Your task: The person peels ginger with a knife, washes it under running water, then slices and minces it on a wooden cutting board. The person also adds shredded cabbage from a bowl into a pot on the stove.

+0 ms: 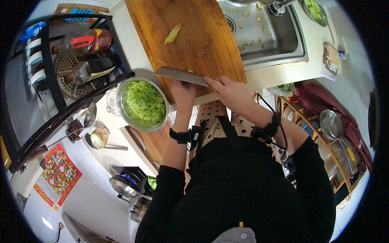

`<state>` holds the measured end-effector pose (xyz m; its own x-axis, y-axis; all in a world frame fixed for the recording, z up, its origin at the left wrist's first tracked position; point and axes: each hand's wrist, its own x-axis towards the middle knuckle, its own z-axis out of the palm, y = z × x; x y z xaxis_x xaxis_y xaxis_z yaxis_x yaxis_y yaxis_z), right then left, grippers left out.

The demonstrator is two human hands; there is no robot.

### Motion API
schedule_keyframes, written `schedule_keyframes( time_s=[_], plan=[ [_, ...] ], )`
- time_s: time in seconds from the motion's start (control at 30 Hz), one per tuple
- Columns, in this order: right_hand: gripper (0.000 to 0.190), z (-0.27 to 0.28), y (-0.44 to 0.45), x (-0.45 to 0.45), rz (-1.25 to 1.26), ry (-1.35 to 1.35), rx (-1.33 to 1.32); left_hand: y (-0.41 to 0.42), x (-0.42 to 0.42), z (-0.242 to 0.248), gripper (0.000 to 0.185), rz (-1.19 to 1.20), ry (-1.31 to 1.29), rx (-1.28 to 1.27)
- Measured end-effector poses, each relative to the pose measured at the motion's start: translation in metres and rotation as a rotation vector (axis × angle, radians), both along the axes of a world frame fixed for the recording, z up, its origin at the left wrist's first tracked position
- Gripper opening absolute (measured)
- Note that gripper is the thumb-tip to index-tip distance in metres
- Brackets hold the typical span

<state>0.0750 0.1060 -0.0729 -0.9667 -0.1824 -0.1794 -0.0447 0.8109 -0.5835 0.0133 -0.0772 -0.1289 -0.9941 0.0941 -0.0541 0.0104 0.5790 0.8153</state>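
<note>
My right hand (pixel 226 91) grips a kitchen cleaver (pixel 179 74) near the front end of a wooden cutting board (pixel 194 27). Its blade lies across the board, pointing to the left. My left hand (pixel 184 91) is close against the near side of the blade. The cleaver partly covers its fingers, so whether they hold anything is hidden. A small pale yellow bit (pixel 191 71) shows just beyond the blade. Farther up the board lies a slim yellow-green vegetable piece (pixel 173 33). A bowl (pixel 119 104) heaped with shredded green vegetable (pixel 144 100) stands left of my left hand.
Right of the board is a steel sink (pixel 264 42) with scattered peelings and a faucet (pixel 277 8). At left, a black rack (pixel 50 70) holds bottles. A plate of green slices (pixel 314 12) sits at the far right corner. Below is a shelf with a strainer (pixel 331 126).
</note>
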Motion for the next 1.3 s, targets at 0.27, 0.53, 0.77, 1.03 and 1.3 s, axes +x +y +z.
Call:
schedule_keyframes(
  time_s=[0.27, 0.53, 0.77, 1.03, 1.3],
  plan=[
    [0.057, 0.024, 0.022, 0.007, 0.129, -0.235, 0.016, 0.001, 0.006, 0.0, 0.029, 0.126, -0.059, 0.102],
    [0.053, 0.027, 0.025, 0.007, 0.126, -0.255, 0.09, 0.001, 0.006, -0.004, 0.032, 0.09, -0.083, 0.181],
    [0.045, -0.008, -0.009, -0.037, 0.092, -0.288, -0.044, -0.001, 0.002, -0.007, 0.03, 0.104, -0.139, 0.146],
    [0.043, -0.027, 0.018, -0.03, -0.01, -0.041, -0.171, -0.001, 0.0, -0.005, 0.03, 0.114, -0.168, 0.151],
    [0.046, -0.001, 0.123, -0.011, -0.284, 0.119, -0.103, 0.007, -0.003, 0.001, 0.033, 0.093, -0.126, 0.042]
  ],
)
